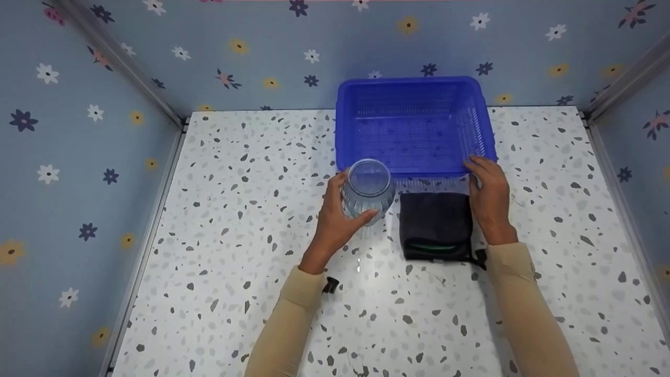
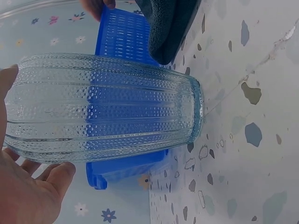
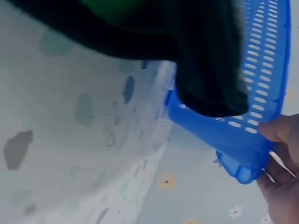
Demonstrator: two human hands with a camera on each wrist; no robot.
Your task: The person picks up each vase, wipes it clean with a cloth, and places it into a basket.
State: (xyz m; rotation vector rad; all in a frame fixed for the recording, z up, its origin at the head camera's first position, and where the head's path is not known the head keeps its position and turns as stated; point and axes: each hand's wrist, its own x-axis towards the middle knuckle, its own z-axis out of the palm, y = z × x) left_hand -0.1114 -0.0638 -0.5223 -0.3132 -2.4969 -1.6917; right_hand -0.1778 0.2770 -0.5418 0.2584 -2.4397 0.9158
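My left hand (image 1: pixel 337 212) grips a clear ribbed glass vase (image 1: pixel 374 201), thumb on one side and fingers on the other. The vase is upright with its round mouth uppermost; in the left wrist view its dotted, fluted wall (image 2: pixel 107 109) fills the middle. Whether its base touches the table cannot be told. My right hand (image 1: pixel 491 193) pinches the near right rim of a blue plastic basket (image 1: pixel 413 173); the right wrist view shows fingers and thumb (image 3: pixel 275 128) on that rim. Between my hands lies a dark folded cloth (image 1: pixel 435 217) with green showing in its fold.
The basket stands against the flowered back wall (image 1: pixel 272 57), just beyond the vase and cloth. Side panels (image 1: pixel 104 173) bound the speckled white table (image 1: pixel 235 209). A small black piece (image 1: pixel 331 285) is beside my left sleeve.
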